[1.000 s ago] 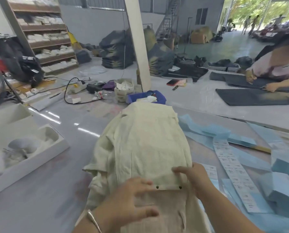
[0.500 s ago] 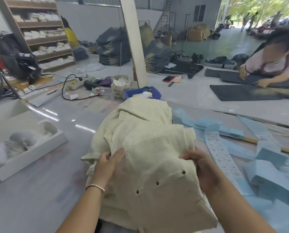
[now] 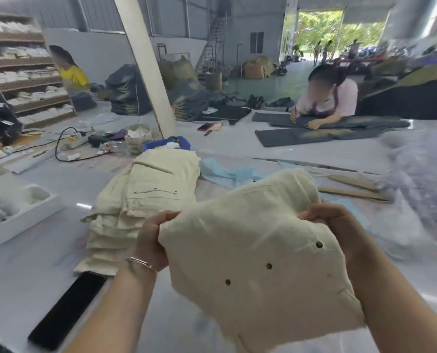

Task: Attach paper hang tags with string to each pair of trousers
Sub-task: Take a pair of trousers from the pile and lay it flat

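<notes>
A folded pair of cream trousers point(image 3: 250, 240) with dark rivets is lifted off the table, right of the stack. My left hand point(image 3: 151, 240) grips its left edge and my right hand point(image 3: 339, 225) grips its right edge. A stack of folded cream trousers point(image 3: 146, 194) lies on the grey table point(image 3: 34, 271) to the left. Light blue paper strips point(image 3: 227, 171) lie behind the lifted pair. No string is visible.
A black flat phone-like object point(image 3: 67, 304) lies at the stack's near edge. A white tray point(image 3: 21, 212) stands at far left. A blue bin point(image 3: 169, 143), a cup and cables lie beyond the stack. A person in pink point(image 3: 327, 100) works on dark trousers at back right. Clear plastic point(image 3: 421, 189) is heaped at right.
Both hands have lifted the top pair of trousers off the stack and carried it right and toward me. The stack beneath is now uncovered.
</notes>
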`<action>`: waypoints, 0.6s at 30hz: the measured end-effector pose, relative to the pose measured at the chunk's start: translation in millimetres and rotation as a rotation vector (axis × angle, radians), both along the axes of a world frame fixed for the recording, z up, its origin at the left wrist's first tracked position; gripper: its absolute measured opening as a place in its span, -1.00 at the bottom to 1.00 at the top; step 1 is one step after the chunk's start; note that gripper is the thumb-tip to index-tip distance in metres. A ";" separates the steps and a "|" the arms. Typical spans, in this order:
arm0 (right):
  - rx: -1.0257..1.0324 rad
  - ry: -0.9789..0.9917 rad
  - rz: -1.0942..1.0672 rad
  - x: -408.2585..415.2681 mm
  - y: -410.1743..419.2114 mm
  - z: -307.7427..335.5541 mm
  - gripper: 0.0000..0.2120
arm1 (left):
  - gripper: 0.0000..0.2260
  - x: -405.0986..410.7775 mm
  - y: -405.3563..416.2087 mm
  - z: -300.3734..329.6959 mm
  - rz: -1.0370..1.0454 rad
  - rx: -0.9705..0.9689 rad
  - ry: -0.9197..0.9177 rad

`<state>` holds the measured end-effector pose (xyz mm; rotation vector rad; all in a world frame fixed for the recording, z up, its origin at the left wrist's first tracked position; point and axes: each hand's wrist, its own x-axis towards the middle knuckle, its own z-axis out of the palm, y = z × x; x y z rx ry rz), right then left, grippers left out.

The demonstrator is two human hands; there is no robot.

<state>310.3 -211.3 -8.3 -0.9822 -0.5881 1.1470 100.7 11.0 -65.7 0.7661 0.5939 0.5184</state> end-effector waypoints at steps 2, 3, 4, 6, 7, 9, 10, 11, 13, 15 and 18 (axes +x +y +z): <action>-0.046 -0.064 -0.079 17.2 -74.4 6.5 -0.58 | -0.83 17.7 -63.7 13.5 -0.037 0.071 -0.042; -0.078 -0.091 -0.123 26.0 -112.8 8.0 -0.51 | -0.82 27.6 -96.7 19.5 -0.077 0.105 -0.045; -0.119 -0.121 -0.168 34.3 -149.8 8.5 -0.45 | -0.79 37.8 -129.1 24.8 -0.124 0.135 -0.042; -0.232 -0.177 -0.242 48.2 -218.3 10.7 -0.43 | -0.80 56.8 -190.5 34.1 -0.205 0.174 -0.051; -0.287 -0.208 -0.267 54.5 -248.7 13.3 -0.43 | -0.82 65.0 -217.9 36.3 -0.219 0.197 -0.048; -0.360 -0.280 -0.317 68.5 -297.8 22.5 -0.40 | -0.82 75.4 -262.4 36.0 -0.206 0.344 0.026; -0.371 -0.315 -0.347 75.7 -316.2 29.1 -0.38 | -0.84 76.9 -279.6 34.2 -0.195 0.478 0.090; -0.372 -0.350 -0.371 82.2 -330.3 36.8 -0.36 | -0.86 76.8 -292.9 31.8 -0.175 0.643 0.156; -0.379 -0.440 -0.394 94.8 -343.3 50.9 -0.40 | -0.88 71.1 -312.0 26.4 -0.096 1.006 0.241; -0.441 -0.545 -0.407 107.9 -336.9 53.3 -0.49 | -0.76 58.5 -322.9 18.3 0.059 1.287 0.281; -0.648 -0.776 -0.503 115.4 -295.5 22.8 -0.56 | -0.46 30.7 -323.4 -17.1 0.107 1.498 0.417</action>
